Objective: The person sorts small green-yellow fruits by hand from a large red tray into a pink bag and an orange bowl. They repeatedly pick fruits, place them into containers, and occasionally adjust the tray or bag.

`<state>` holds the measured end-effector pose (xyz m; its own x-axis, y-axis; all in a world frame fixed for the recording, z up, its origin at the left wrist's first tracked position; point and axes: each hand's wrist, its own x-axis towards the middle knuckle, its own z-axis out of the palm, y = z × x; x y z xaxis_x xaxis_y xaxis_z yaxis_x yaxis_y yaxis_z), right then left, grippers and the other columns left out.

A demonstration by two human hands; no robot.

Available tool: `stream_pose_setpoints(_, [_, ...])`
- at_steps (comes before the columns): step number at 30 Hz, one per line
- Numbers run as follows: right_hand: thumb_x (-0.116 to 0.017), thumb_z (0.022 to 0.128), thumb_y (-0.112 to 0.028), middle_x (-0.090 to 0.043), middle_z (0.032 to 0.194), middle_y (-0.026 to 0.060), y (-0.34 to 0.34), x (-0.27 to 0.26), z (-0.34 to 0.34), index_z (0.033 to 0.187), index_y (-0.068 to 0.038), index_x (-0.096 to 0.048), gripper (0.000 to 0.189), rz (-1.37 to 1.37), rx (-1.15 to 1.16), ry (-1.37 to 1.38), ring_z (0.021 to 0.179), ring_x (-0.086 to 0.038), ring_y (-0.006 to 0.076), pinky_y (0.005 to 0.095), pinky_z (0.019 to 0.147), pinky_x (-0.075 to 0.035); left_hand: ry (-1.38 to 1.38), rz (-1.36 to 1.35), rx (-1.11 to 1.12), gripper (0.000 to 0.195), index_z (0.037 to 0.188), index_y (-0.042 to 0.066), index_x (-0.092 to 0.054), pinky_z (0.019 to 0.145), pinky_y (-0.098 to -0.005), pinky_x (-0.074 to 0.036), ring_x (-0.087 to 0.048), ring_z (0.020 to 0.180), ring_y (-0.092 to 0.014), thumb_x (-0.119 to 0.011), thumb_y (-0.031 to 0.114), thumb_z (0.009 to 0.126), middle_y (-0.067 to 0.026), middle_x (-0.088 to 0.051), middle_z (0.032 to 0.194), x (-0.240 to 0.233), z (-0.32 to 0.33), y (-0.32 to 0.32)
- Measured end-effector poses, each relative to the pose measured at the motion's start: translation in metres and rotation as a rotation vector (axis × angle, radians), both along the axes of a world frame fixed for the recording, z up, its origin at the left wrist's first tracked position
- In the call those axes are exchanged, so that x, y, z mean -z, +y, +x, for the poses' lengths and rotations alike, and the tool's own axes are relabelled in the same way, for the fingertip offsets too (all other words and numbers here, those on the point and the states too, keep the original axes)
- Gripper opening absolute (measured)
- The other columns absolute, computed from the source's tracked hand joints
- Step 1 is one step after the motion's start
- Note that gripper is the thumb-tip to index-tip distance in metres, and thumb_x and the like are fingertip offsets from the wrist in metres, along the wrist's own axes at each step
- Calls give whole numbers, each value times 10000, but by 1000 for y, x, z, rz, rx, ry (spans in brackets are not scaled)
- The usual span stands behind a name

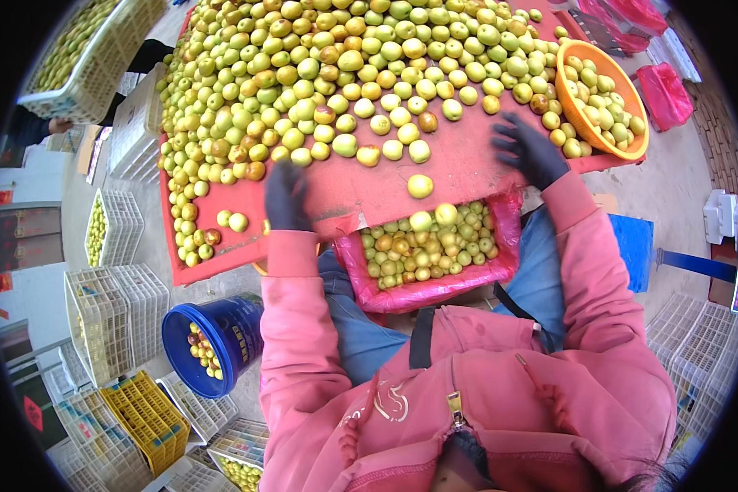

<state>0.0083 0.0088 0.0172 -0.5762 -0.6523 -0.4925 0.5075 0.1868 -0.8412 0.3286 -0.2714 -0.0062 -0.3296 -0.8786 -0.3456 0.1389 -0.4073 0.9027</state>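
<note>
A broad heap of yellow-green jujubes, some blotched brown, covers the far part of a red-covered table. My left hand, in a dark glove and blurred, is over the near left part of the table beside the heap; its grip is unclear. On the right, my right hand, gloved too, has its fingers apart above the cloth and holds nothing visible. A single jujube lies near the table's front edge. Below that edge, a crate lined with pink plastic holds many jujubes, two brighter ones at its far side.
An orange basket of jujubes leans at the table's right corner. At lower left stands a blue bucket with blotched jujubes. White crates and a yellow crate line the left floor. Another person's hand is by a full crate.
</note>
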Motion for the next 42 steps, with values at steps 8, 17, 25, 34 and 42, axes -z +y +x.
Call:
stream_pose_setpoints(8, [-594, 846, -607, -453, 1365, 133, -51, 26, -69, 1393, -15, -340, 845, -272, 192, -360, 1236, -469, 267, 456, 1041, -408, 365, 274, -63, 752, 1419, -47, -281, 1115, -418, -295, -344, 1338, -330, -468, 514, 954, -204, -356, 1440, 22, -17, -53])
stream_pose_setpoints(17, [-453, 998, -224, -471, 1372, 104, -151, -27, -31, 1492, -148, -166, 577, -184, -341, -174, 1197, -500, 180, 300, 1018, -432, 288, 265, 349, 566, 1362, 78, -443, 994, -331, -430, -491, 1194, -214, -429, 492, 976, -71, -510, 1325, 17, -122, -62])
stream_pose_setpoints(25, [-448, 961, -500, -560, 1300, 100, -184, -33, -24, 1334, -48, -514, 590, 63, -729, 172, 1160, -528, 199, 323, 990, -420, -174, -364, 601, 400, 1286, 0, -552, 1021, -309, -390, -508, 1185, -170, -489, 250, 980, -103, -538, 1334, -18, -122, -52])
stream_pose_setpoints(34, [-692, 757, -456, -463, 1346, 136, -318, -53, 5, 1270, -264, -569, 561, -147, -198, 1970, 1274, -375, 393, 509, 1037, -314, -666, -1287, -425, 579, 1330, -25, -467, 1017, -423, -382, -486, 1195, -370, -627, 309, 884, -242, -496, 1326, -15, -106, -203])
stream_pose_setpoints(42, [-707, 720, -463, -474, 1349, 141, -373, -25, -63, 1243, -232, -578, 587, -57, -445, 1377, 1249, -433, 346, 467, 1031, -349, -901, -1467, -281, 543, 1226, 30, -516, 973, -484, -385, -452, 1164, -439, -650, 341, 801, -259, -505, 1263, -18, -200, -194])
